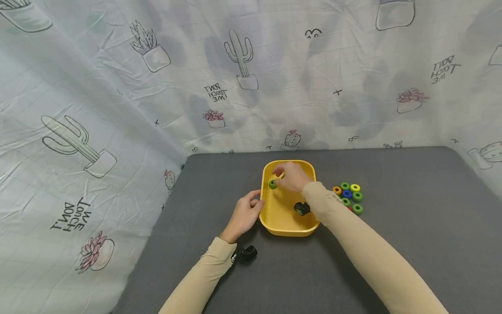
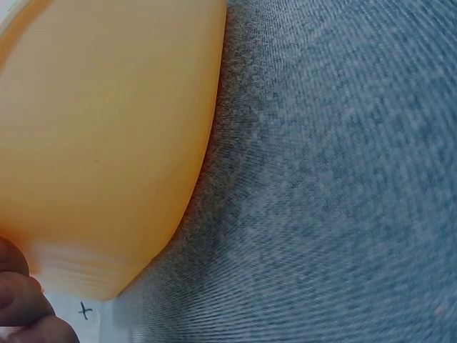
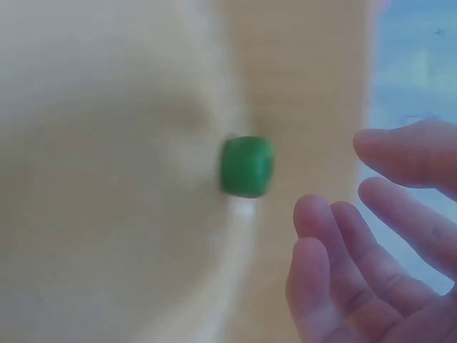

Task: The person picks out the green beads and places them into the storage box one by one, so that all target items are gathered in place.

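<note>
A yellow plastic tray (image 1: pixel 288 233) stands on the grey table. My left hand (image 1: pixel 245 214) holds its left side, thumb and fingers at the rim. In the left wrist view, curled fingers (image 2: pixel 27 304) show beside the tray's outer wall (image 2: pixel 107 143). Over the tray's far part is my right hand (image 1: pixel 293 176), its fingers loosely bent and parted. A green ring-shaped bead (image 1: pixel 272 184) is inside the tray near its left wall, just left of those fingers. The right wrist view shows this green bead (image 3: pixel 246 167) apart from the fingertips (image 3: pixel 312 214), with nothing held between them.
Right of the tray, several ring beads lie in a cluster, among them a blue one (image 1: pixel 347 194), a yellow one (image 1: pixel 354 188) and an orange one (image 1: pixel 337 190). My right forearm partly covers the cluster. A cactus-print curtain (image 1: pixel 274 65) hangs behind the table (image 1: pixel 392 244).
</note>
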### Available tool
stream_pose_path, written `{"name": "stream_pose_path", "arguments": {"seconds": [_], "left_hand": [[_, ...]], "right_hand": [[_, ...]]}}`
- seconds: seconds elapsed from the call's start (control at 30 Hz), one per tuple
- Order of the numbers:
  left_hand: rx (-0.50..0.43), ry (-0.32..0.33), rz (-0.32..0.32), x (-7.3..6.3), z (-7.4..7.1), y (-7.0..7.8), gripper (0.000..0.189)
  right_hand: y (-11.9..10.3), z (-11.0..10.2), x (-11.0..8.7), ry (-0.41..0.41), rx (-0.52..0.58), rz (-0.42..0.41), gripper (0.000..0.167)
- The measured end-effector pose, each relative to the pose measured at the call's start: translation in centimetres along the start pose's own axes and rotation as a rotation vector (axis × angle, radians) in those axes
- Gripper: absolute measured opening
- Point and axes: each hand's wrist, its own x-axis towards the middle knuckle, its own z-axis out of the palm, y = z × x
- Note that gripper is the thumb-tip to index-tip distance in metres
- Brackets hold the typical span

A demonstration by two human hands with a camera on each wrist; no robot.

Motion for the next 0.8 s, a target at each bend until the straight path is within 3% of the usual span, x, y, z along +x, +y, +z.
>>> {"name": "stream_pose_path", "arguments": {"seconds": [0.37,0.6,0.8], "left_hand": [[-0.015,-0.006,0.003,-0.4,0.0,-0.1,0.044],[-0.018,-0.004,0.005,-0.7,-0.2,0.0,0.046],[-0.011,-0.01,0.009,-0.5,-0.2,0.3,0.046]], "right_hand": [[-1.5,-2.6,-3.7,0.089,0.145,-0.052,0.038],[-2.1,-3.7,-6.9,0.177,0.12,-0.129,0.037],[-1.3,-4.8,-10.2,0.233,0.12,-0.145,0.034]]}}
